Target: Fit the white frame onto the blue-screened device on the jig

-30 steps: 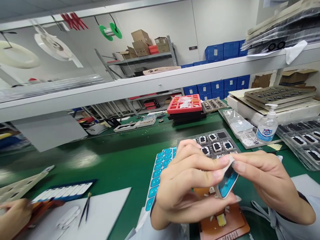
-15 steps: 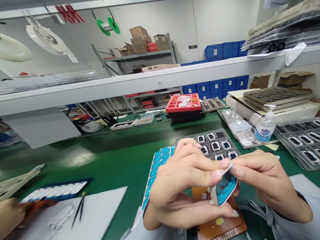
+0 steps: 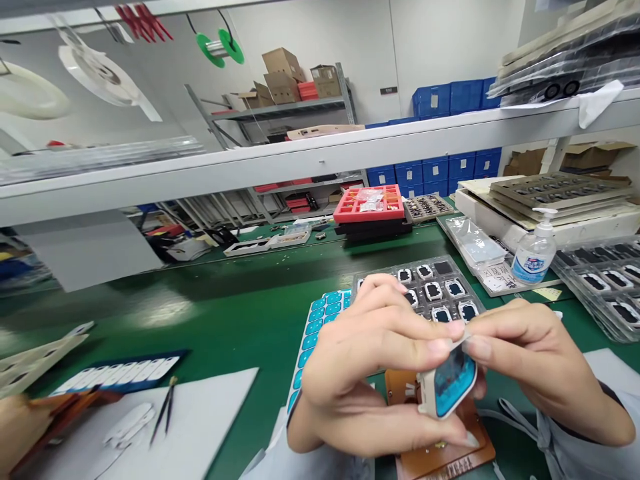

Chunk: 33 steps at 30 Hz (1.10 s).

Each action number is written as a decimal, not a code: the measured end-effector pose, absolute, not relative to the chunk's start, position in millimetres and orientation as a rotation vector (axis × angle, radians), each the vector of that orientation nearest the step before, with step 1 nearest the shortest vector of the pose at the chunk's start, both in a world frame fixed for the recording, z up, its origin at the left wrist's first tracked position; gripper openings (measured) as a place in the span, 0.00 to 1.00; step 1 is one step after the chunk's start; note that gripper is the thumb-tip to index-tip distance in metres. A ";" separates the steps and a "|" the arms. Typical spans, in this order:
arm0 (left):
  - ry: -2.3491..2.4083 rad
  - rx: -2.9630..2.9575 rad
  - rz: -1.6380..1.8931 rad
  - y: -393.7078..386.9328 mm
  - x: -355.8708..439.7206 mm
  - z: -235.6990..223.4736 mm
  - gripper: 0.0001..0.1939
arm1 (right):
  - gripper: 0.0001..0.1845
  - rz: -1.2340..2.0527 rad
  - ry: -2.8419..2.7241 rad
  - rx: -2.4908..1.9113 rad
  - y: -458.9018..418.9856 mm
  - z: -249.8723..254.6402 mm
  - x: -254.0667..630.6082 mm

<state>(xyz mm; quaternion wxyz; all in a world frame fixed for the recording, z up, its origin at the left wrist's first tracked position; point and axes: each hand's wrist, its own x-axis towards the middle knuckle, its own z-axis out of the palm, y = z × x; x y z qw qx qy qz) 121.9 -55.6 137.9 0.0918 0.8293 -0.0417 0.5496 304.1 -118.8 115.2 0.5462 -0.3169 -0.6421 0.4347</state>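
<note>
My left hand is closed around a small watch case, thumb below and fingers above. The case has a pale frame and a dark, glossy face edged with bright blue film. At the case's upper corner, my right hand pinches with thumb and forefinger; whether it grips the frame or the film's edge is hidden. Beneath the hands lies an orange-brown fixture. A clear tray of watch frames sits just behind, partly covered by my left hand. Beside it is a sheet of blue film pieces.
A pump bottle and stacked clear trays stand at right. A red tray sits further back. At left, another person's hand is near tweezers on a white mat. A shelf beam crosses above the bench.
The watch case has tilted slightly in my left hand, showing more of its side frame. Both hands keep their hold. The other person's hand at left has shifted a little.
</note>
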 end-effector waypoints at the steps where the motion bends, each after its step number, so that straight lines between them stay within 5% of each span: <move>1: -0.123 2.462 1.630 -55.8 121.7 137.9 0.16 | 0.19 1.027 -1.522 -0.757 -119.1 115.8 304.0; 33: -0.131 2.523 1.394 -43.9 115.9 141.2 0.20 | 0.11 1.201 -1.436 -0.799 -109.0 107.4 299.2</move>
